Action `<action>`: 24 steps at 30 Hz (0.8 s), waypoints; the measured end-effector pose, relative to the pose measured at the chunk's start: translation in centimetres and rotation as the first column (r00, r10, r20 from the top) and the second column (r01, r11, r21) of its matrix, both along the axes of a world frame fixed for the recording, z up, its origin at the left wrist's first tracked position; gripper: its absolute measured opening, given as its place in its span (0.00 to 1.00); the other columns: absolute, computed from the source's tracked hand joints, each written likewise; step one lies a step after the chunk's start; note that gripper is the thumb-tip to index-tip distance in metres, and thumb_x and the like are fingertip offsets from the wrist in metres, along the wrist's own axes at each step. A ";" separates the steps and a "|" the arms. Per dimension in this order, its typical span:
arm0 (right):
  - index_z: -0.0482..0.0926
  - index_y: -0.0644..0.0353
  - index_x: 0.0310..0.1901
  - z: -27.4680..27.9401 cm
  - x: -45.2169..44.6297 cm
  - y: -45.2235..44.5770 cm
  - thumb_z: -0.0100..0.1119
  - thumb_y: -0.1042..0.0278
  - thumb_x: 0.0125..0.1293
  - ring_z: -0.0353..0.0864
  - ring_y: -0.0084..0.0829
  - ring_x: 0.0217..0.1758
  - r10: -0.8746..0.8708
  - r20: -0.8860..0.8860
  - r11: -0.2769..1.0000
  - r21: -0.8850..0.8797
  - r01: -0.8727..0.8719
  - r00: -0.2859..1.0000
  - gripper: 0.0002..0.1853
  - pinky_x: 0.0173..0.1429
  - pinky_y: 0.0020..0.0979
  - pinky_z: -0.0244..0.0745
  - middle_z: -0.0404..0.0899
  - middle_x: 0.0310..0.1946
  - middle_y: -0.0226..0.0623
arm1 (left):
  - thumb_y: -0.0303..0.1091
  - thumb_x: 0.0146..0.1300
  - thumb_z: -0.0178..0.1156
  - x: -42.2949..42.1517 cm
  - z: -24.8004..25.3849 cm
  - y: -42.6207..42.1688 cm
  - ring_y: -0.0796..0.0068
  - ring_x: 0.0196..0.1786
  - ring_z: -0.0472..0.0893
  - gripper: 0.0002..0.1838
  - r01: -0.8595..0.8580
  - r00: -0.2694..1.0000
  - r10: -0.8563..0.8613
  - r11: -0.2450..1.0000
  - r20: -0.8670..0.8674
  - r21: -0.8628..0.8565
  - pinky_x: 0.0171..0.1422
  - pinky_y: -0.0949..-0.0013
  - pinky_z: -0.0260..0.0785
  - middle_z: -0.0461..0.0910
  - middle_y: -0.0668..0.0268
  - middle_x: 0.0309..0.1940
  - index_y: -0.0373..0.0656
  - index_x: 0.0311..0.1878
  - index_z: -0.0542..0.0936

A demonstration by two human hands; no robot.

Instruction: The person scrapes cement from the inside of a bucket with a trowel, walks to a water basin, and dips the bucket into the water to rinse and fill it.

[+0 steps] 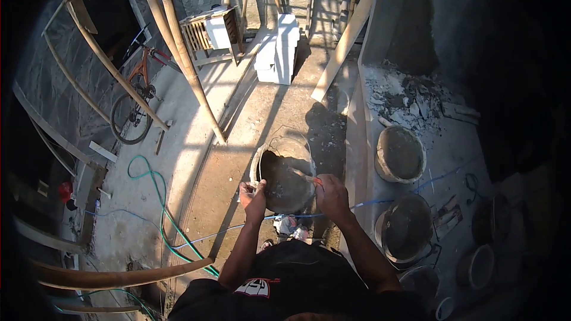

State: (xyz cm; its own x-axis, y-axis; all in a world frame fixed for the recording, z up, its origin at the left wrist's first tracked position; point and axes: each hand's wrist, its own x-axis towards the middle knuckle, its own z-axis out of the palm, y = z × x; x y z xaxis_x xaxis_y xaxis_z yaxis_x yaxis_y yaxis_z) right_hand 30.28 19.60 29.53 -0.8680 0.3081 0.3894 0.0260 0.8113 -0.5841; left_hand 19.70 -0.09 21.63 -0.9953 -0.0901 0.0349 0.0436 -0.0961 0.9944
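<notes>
A round bucket (288,199) with grey material inside stands tilted in front of me, its inner left side in shadow. My left hand (253,200) is closed on the bucket's left rim. In my right hand (332,195), at the bucket's right side, is a tool with an orange-red handle (317,182); its shaft reaches left into the bucket. The tool's far end is hard to make out against the grey material.
Grey-filled buckets (400,153) stand along the right. A green hose (160,199) and blue line cross the ground. Bamboo poles (190,77) and a bicycle (134,107) are at left. White blocks (278,53) and a leaning plank (345,41) lie ahead.
</notes>
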 end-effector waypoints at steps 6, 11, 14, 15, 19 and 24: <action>0.72 0.64 0.34 0.5 0.9 -0.4 0.53 0.70 0.61 0.78 0.51 0.35 -0.048 -0.033 0.997 -0.060 0.046 0.998 0.06 0.39 0.47 0.73 0.75 0.28 0.50 | 0.34 0.57 0.68 0.0 0.6 -0.2 0.87 0.25 0.61 0.16 0.049 0.995 -0.052 0.998 0.082 0.041 0.29 0.79 0.54 0.64 0.77 0.22 0.45 0.31 0.66; 0.73 0.65 0.32 -0.5 1.2 0.0 0.52 0.72 0.59 0.79 0.49 0.33 -0.078 -0.030 0.997 -0.028 0.077 0.996 0.05 0.38 0.46 0.73 0.76 0.28 0.49 | 0.31 0.58 0.67 0.4 1.4 0.3 0.86 0.23 0.63 0.16 0.089 0.995 -0.093 0.992 0.044 0.092 0.26 0.78 0.55 0.65 0.75 0.22 0.44 0.31 0.65; 0.73 0.66 0.32 0.0 1.7 -0.2 0.52 0.73 0.57 0.79 0.49 0.33 -0.122 -0.081 0.989 -0.088 0.114 0.989 0.05 0.39 0.45 0.72 0.76 0.28 0.49 | 0.30 0.58 0.66 0.8 2.2 0.9 0.82 0.26 0.69 0.16 0.114 0.988 -0.127 0.983 0.087 0.145 0.30 0.76 0.64 0.70 0.70 0.25 0.43 0.31 0.64; 0.73 0.65 0.31 -0.4 1.6 0.1 0.51 0.73 0.57 0.79 0.49 0.34 -0.096 -0.048 0.993 -0.072 0.093 0.994 0.05 0.40 0.45 0.72 0.76 0.28 0.49 | 0.30 0.58 0.66 0.9 2.0 0.8 0.82 0.26 0.69 0.16 0.129 0.986 -0.142 0.981 0.089 0.144 0.30 0.76 0.64 0.70 0.70 0.25 0.43 0.31 0.64; 0.73 0.65 0.31 -0.3 2.0 0.2 0.52 0.73 0.57 0.79 0.48 0.34 -0.122 -0.088 0.991 -0.073 0.115 0.989 0.05 0.39 0.45 0.73 0.76 0.28 0.49 | 0.31 0.59 0.64 -0.1 1.5 0.7 0.81 0.28 0.70 0.16 0.123 0.988 -0.121 0.992 0.101 -0.012 0.32 0.75 0.66 0.70 0.69 0.27 0.43 0.30 0.64; 0.73 0.65 0.31 -1.1 2.1 0.9 0.52 0.72 0.57 0.79 0.48 0.34 -0.141 -0.082 0.989 -0.045 0.138 0.987 0.05 0.38 0.44 0.72 0.76 0.28 0.49 | 0.38 0.60 0.64 1.0 3.2 1.4 0.78 0.33 0.70 0.17 0.124 0.986 -0.094 0.966 0.136 -0.228 0.38 0.72 0.67 0.70 0.67 0.31 0.43 0.33 0.64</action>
